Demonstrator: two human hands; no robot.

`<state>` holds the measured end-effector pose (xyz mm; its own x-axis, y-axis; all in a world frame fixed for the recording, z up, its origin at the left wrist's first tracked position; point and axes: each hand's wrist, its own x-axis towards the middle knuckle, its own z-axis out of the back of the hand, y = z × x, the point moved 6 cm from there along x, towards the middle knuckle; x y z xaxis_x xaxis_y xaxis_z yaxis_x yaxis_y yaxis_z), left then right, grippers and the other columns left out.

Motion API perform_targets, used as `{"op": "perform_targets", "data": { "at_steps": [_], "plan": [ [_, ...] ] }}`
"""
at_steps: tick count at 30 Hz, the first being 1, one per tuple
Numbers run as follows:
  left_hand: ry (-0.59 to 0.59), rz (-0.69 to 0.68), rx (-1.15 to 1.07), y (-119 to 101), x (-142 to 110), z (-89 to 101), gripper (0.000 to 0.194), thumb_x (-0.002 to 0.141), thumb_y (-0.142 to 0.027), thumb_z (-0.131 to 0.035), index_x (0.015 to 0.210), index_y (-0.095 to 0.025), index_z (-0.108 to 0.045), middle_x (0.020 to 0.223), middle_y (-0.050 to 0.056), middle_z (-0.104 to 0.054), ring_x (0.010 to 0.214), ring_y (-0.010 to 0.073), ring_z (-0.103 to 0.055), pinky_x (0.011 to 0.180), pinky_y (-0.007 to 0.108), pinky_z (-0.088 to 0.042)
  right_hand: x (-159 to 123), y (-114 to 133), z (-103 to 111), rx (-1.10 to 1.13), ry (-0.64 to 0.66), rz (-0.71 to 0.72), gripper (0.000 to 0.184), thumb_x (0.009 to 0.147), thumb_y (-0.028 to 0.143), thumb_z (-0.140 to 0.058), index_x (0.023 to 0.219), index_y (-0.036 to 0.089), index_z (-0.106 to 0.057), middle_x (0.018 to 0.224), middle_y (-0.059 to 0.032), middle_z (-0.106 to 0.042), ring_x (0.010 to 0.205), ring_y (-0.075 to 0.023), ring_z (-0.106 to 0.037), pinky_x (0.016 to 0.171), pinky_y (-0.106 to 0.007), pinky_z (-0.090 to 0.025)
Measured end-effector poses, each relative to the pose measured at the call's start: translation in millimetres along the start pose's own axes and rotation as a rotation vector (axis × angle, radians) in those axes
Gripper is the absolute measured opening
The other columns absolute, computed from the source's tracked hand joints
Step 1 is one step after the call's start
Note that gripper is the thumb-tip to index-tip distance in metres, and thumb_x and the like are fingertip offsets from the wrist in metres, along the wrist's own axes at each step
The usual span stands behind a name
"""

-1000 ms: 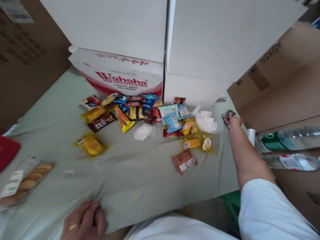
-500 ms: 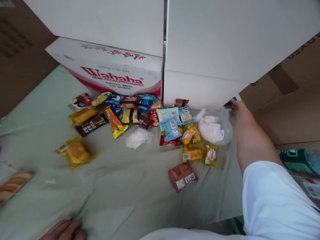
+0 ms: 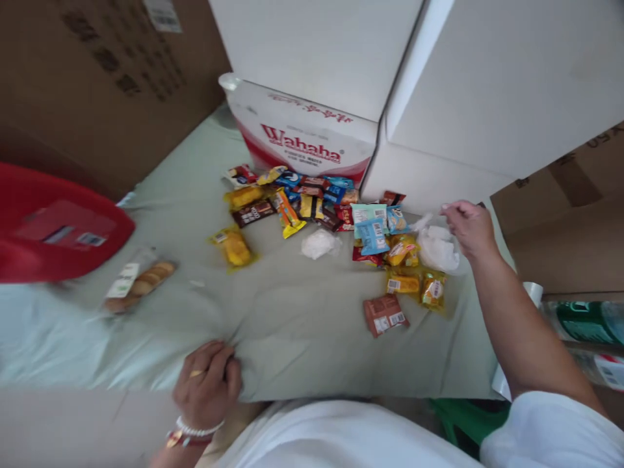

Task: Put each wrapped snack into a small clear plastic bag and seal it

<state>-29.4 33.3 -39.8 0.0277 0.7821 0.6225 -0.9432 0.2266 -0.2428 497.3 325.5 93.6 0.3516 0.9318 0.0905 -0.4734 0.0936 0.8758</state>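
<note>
My right hand [image 3: 468,227] is beside the clear plastic bowl [image 3: 458,263], at the right of the table. Its fingers are pinched together, with a small pale bit at the tips that I cannot make out. In the bowl lies a white plastic bag [image 3: 439,249], its twisted end close to my fingertips. My left hand [image 3: 207,380] rests on the table's front edge, fingers curled in and nothing visible in them. Wrapped snacks lie near the bowl, among them a light blue packet [image 3: 373,236], a yellow packet [image 3: 433,289] and a brown packet [image 3: 385,315].
Behind the snack pile stand a Wahaba-style white carton printed "Wahaha" [image 3: 302,140] and another white box [image 3: 433,179]. A crumpled clear bag [image 3: 320,244] lies mid-table. Bread in a wrapper [image 3: 139,283] and a red container [image 3: 58,227] are left. Bottles [image 3: 587,322] are at right.
My right hand has drawn back from the white box's corner toward the bowl. The view has swung left, bringing the red container and more of my left hand into sight.
</note>
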Motion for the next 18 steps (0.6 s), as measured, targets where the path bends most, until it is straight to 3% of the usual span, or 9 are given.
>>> {"op": "perform_targets", "data": {
  "at_steps": [3, 5, 7, 9, 11, 13, 18],
  "plan": [
    [0.003, 0.032, 0.001, -3, 0, 0.6, 0.015, 0.076, -0.012, -0.064, 0.086, -0.022, -0.069, 0.092, 0.007, -0.073, 0.093, 0.0250, -0.070, 0.085, 0.038, -0.057, -57, 63, -95, -0.087, 0.504, 0.333, 0.009, 0.087, 0.028, -0.074, 0.084, 0.019, -0.076, 0.076, -0.0004, -0.066, 0.070, -0.0128, -0.056, 0.069, -0.026, -0.044],
    [0.013, 0.072, -0.016, -3, -1, 0.0, 0.015, 0.078, -0.011, -0.063, 0.086, -0.022, -0.070, 0.092, 0.007, -0.073, 0.095, 0.0247, -0.069, 0.087, 0.038, -0.056, -96, 83, -159, -0.178, 0.757, 0.503, 0.008, 0.089, 0.026, -0.070, 0.090, 0.021, -0.077, 0.087, -0.0023, -0.071, 0.079, -0.0162, -0.062, 0.079, -0.029, -0.047],
    [0.012, 0.099, -0.046, -5, -1, -0.2, 0.016, 0.079, -0.010, -0.062, 0.087, -0.022, -0.070, 0.092, 0.007, -0.072, 0.096, 0.0247, -0.068, 0.089, 0.038, -0.056, -121, 84, -212, -0.267, 0.821, 0.555, 0.011, 0.086, 0.020, -0.070, 0.095, 0.021, -0.077, 0.101, -0.0057, -0.072, 0.088, -0.0186, -0.064, 0.088, -0.032, -0.048],
    [0.010, 0.114, -0.075, -6, -1, 0.4, 0.016, 0.081, -0.010, -0.060, 0.087, -0.022, -0.069, 0.093, 0.007, -0.071, 0.097, 0.0245, -0.067, 0.090, 0.038, -0.055, -131, 75, -250, -0.307, 0.768, 0.483, 0.011, 0.080, 0.014, -0.073, 0.090, 0.019, -0.076, 0.105, -0.0085, -0.071, 0.091, -0.0201, -0.063, 0.092, -0.034, -0.047],
    [0.022, 0.138, -0.121, -5, -1, 2.2, 0.016, 0.083, -0.010, -0.059, 0.086, -0.022, -0.069, 0.093, 0.008, -0.070, 0.097, 0.0242, -0.066, 0.089, 0.038, -0.055, -133, 65, -270, -0.293, 0.705, 0.393, 0.006, 0.076, 0.012, -0.074, 0.078, 0.018, -0.072, 0.098, -0.0085, -0.071, 0.089, -0.0204, -0.063, 0.092, -0.035, -0.047],
    [0.037, 0.185, -0.210, -3, 1, 6.6, 0.017, 0.085, -0.009, -0.056, 0.085, -0.022, -0.068, 0.093, 0.007, -0.069, 0.097, 0.0234, -0.065, 0.088, 0.038, -0.055, -132, 59, -270, -0.249, 0.651, 0.334, 0.008, 0.077, 0.016, -0.072, 0.072, 0.019, -0.067, 0.085, -0.0065, -0.069, 0.082, -0.0192, -0.062, 0.086, -0.034, -0.049],
    [0.052, 0.411, -0.540, -5, 9, 18.0, 0.018, 0.090, -0.013, -0.051, 0.091, -0.021, -0.067, 0.097, 0.007, -0.067, 0.095, 0.0205, -0.065, 0.086, 0.036, -0.054, -143, 47, -225, -0.058, 0.525, 0.148, 0.026, 0.086, 0.047, -0.062, 0.078, 0.022, -0.061, 0.068, -0.0009, -0.062, 0.057, -0.0134, -0.054, 0.058, -0.028, -0.048]
  ]
}}
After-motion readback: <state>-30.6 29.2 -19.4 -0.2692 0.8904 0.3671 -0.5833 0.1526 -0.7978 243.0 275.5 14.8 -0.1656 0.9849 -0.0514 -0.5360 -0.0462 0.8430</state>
